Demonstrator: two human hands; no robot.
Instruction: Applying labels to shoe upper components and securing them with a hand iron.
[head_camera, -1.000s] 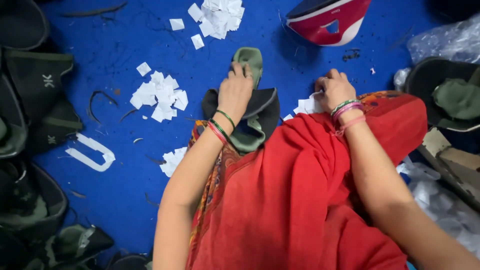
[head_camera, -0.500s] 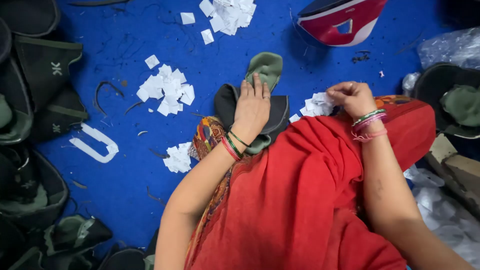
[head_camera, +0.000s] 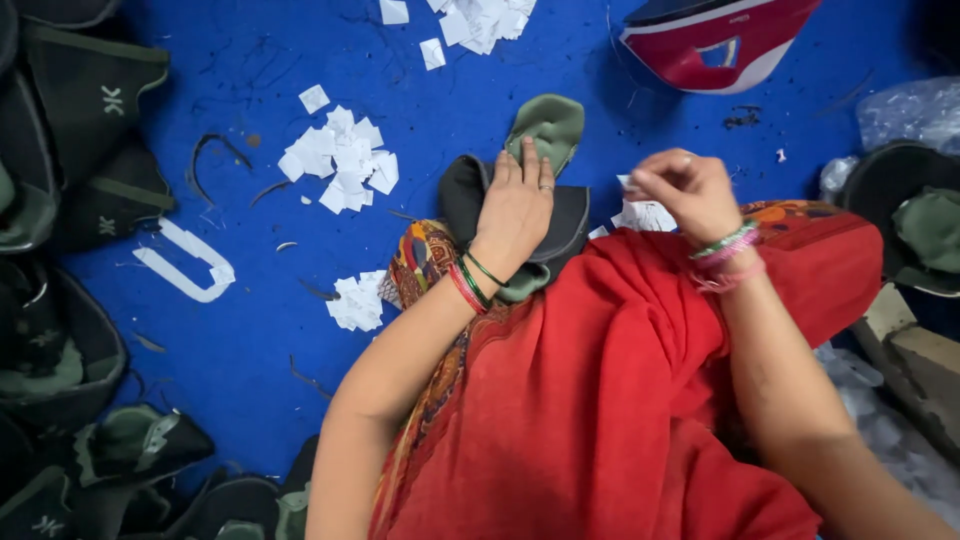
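Your red cloth covers your lap nearest you. Just beyond it your left hand lies flat, fingers together, pressing on the black and green shoe upper that rests on the blue floor. To its right your right hand is lifted, fingertips pinched on a small white paper piece, above a white paper pile. Left of the upper lie more white paper scraps. Farther off sits a red and white iron.
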